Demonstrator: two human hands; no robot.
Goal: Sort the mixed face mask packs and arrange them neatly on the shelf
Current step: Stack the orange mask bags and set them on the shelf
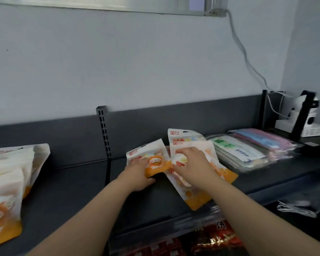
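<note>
Head view: my left hand (139, 175) grips an orange pack (155, 160) on the dark shelf (72, 191); at its 3 o'clock my right hand (191, 164), fingers curled, pinches the top pack (198, 145) of a pile.

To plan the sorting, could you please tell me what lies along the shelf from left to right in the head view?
Stacked orange-and-white packs → slotted upright → left hand gripping an orange pack → right hand on the loose orange packs → clear green-labelled packs → pastel pink-and-blue packs → white camera.
</note>
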